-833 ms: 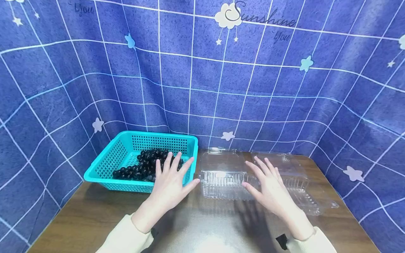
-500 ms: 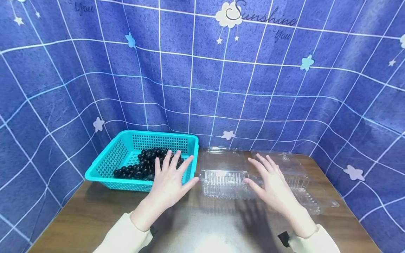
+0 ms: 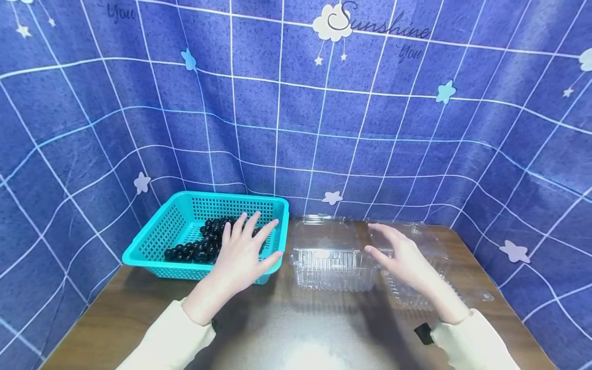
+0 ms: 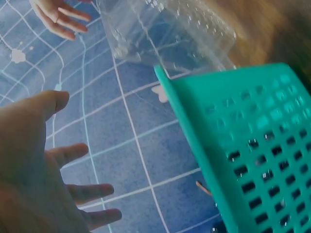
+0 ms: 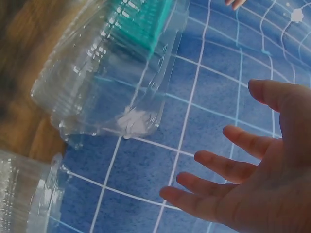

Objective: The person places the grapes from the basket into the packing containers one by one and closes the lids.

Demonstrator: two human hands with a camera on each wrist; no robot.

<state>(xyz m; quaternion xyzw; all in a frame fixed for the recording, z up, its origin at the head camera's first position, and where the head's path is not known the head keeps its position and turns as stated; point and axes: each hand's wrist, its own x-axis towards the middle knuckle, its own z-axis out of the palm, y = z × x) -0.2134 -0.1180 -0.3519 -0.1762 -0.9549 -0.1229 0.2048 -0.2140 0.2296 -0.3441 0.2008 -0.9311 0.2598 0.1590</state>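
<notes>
A teal plastic basket (image 3: 180, 271) with perforated walls stands on the left of the table, holding a bunch of dark grapes (image 3: 194, 252). My left hand (image 3: 239, 258) hovers over its near right corner, fingers spread, hiding part of the grapes; nothing is in its grasp. In the left wrist view the same palm (image 4: 29, 160) shows bare beside the basket wall. My right hand (image 3: 408, 263), also holding nothing, is above two clear plastic clamshell boxes: one (image 3: 326, 264) in the middle, another (image 3: 407, 295) partly hidden under the hand. Both boxes have their lids raised.
A wooden table (image 3: 296, 329) lies under everything. Behind and at both sides hangs a blue gridded curtain (image 3: 296, 149) with stars and clouds. A small black piece (image 3: 423, 334) shows by the right sleeve.
My left hand has shifted slightly left and farther over the basket. My right hand has moved to the right and turned, so its fingers now overlap in the head view. Basket and boxes stay put.
</notes>
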